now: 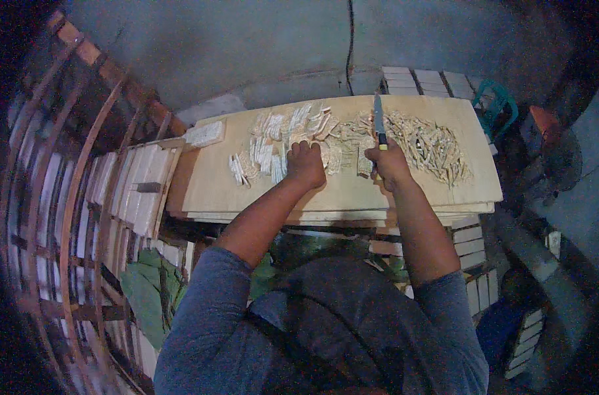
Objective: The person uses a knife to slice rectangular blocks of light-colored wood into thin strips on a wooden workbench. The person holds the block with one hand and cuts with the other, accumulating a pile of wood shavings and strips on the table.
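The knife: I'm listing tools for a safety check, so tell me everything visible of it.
The knife has a long, narrow, silvery blade, seemingly metal, and a black-and-yellow handle, partly hidden by the right hand gripping it. The blade points away from the person, its tip appearing near the far edge of the tabletop. Whether it touches anything below is unclear.

Left hand (306, 166): one. Right hand (390, 164): one. Knife (378, 117): one. Teal chair (508, 97): one. Wall cable (350, 46): one. Pale strips (437, 150): many, exact count indeterminable.
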The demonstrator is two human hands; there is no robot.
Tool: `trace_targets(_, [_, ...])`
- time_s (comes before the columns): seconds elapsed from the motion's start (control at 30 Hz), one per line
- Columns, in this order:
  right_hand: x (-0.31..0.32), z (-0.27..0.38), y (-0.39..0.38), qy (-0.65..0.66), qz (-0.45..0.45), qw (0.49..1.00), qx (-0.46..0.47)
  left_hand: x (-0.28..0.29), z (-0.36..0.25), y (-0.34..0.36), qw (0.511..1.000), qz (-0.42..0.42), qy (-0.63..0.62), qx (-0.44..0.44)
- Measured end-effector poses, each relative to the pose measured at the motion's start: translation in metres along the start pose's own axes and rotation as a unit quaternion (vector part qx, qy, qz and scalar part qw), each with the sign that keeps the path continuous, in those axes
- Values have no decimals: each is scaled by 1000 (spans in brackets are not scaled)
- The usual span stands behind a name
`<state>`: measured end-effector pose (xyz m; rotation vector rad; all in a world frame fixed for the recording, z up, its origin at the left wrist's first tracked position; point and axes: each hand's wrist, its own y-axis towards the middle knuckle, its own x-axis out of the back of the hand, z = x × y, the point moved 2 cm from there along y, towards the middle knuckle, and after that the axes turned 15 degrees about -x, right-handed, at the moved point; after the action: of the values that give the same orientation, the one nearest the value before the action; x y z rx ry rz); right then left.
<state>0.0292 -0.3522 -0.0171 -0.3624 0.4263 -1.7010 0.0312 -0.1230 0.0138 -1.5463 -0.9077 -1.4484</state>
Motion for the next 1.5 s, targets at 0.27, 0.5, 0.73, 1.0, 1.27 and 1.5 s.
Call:
trace_targets(0.27, [22,-26,-17,32,2,999,-8,7,-9,10,998,58,-37,11])
trace_targets(0.5, [-6,-22,-31,-2,23,998,-60,-11,4,19,999,20,-24,-11])
trace_targets(0.73, [-49,-40,4,-242,-198,934,173,13,15,-5,955,-129,-264,-23])
trace_targets(1.0, [-69,-23,-4,-343,-174,905,182,-51,30,-36,360,-123,-924,45])
trace_targets(1.27, [-48,12,-56,-85,79,993,8,18,-6,-66,599,-64,-798,7])
trace_targets(1.5, [-39,-17,-45,-48,32,998,33,-4,2,-35,839,-91,-533,-64])
